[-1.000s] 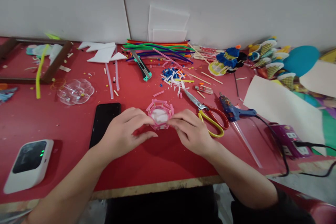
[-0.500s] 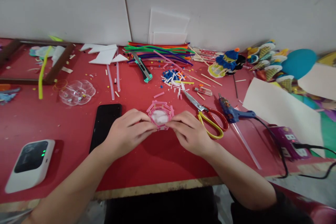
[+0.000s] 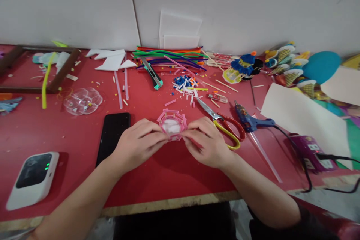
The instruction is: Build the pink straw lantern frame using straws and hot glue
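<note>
Left hand [image 3: 137,144] and right hand [image 3: 209,143] both pinch the pink straw ring [image 3: 172,124] from opposite sides, holding it just above the red counter [image 3: 174,168], between the black phone [image 3: 114,132] and scissors [image 3: 225,123].

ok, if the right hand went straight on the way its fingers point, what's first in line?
The pink straw frame, which the right hand pinches with its fingers; just beyond, probably the left hand on the frame's other side.
</note>
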`<action>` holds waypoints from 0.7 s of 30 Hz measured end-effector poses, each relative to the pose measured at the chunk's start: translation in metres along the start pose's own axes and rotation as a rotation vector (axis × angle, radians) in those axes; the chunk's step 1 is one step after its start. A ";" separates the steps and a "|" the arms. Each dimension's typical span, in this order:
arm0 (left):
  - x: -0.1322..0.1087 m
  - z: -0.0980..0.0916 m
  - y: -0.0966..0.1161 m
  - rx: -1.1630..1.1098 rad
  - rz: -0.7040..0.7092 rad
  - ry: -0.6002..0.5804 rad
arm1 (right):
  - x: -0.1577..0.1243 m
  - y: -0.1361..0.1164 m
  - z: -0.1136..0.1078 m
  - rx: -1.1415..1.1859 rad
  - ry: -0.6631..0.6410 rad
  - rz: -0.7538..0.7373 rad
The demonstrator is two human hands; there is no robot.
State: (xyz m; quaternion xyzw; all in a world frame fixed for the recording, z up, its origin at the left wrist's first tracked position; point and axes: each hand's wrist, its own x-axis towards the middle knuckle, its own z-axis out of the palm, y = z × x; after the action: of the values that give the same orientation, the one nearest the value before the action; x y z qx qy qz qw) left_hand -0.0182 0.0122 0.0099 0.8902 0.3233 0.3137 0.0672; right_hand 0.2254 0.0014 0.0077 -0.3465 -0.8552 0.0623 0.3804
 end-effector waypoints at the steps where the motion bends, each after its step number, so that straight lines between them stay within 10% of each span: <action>1: 0.000 0.000 0.000 0.000 0.003 -0.001 | 0.000 0.001 0.000 -0.004 -0.003 0.000; 21: 0.003 -0.001 0.003 -0.022 0.060 0.013 | -0.001 0.003 0.001 -0.041 -0.030 0.021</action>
State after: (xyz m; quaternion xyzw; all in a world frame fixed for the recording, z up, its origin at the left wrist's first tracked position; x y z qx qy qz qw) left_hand -0.0160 0.0116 0.0131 0.8966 0.2934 0.3251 0.0655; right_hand 0.2266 0.0030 0.0052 -0.3623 -0.8582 0.0539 0.3597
